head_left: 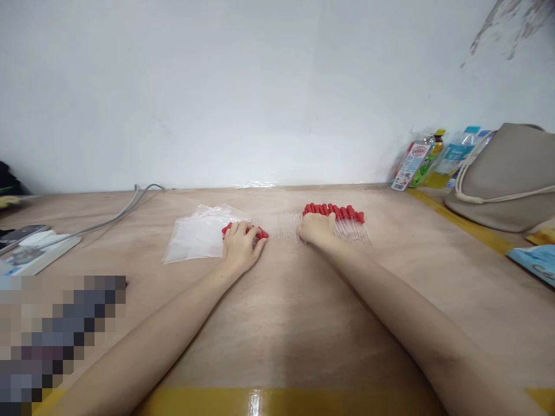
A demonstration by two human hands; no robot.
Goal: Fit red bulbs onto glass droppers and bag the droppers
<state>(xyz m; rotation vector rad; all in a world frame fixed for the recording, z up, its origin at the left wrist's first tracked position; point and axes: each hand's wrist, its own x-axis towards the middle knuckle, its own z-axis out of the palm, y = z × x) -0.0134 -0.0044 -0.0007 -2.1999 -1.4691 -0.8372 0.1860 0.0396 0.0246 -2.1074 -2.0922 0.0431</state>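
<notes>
My left hand (243, 245) curls over a small cluster of red pieces (228, 229), with thumb and fingers around them at the right edge of some clear plastic bags (197, 234). Further right, a row of thin clear sticks (277, 225) lies side by side on the table. Red tube-like caps (333, 209) top the sticks at the right end. My right hand (318, 226) is closed over the middle of this row, just below the caps. Its fingertips are hidden, so what they pinch cannot be made out.
A grey cable runs to a white power strip (47, 260) at the left, beside a phone (23, 236). Drink bottles (453, 156), a carton (411, 164) and a grey-brown bag (507, 173) stand at the back right. A blue packet (537, 261) lies at the right edge.
</notes>
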